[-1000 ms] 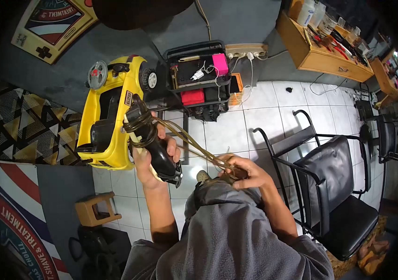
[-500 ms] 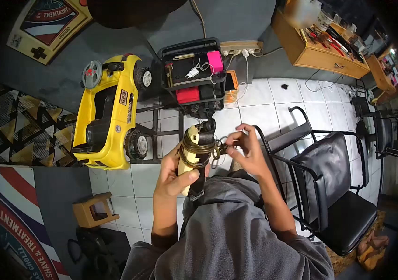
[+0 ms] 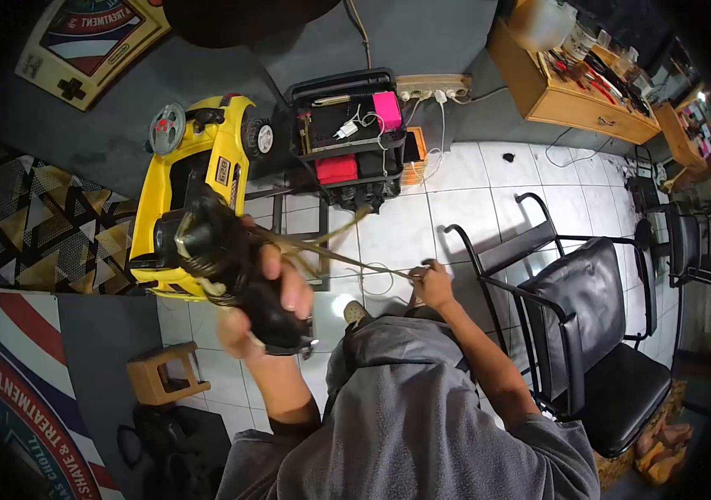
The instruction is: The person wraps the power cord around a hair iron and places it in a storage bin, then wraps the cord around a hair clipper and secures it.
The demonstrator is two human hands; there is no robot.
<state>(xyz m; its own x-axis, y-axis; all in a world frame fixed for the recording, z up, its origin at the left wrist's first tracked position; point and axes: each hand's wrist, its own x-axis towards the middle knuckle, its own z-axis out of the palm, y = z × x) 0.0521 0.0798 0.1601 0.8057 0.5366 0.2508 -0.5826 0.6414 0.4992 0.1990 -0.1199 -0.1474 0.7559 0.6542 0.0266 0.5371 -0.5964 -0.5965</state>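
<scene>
My left hand (image 3: 243, 333) is wrapped round a black and cream hair clipper (image 3: 235, 271), tilted and smeared by motion on the left. Its metal blade end points toward the lower right. From the clipper a brownish cord (image 3: 339, 254) stretches across to my right hand (image 3: 433, 286), whose closed fingers pinch it. Some of the cord hangs in loose loops between my hands. How many turns still lie round the clipper is hard to see.
Beyond my left hand is a yellow toy car (image 3: 222, 212). A black trolley (image 3: 347, 150) carrying a charger and a pink box stands ahead. To the right are a black chair (image 3: 597, 333) and a wooden counter (image 3: 572, 100) with tools on it.
My left hand has swung the clipper left and turned it. My right hand has moved slightly down, and the cord has unwound into a long stretch between the hands.
</scene>
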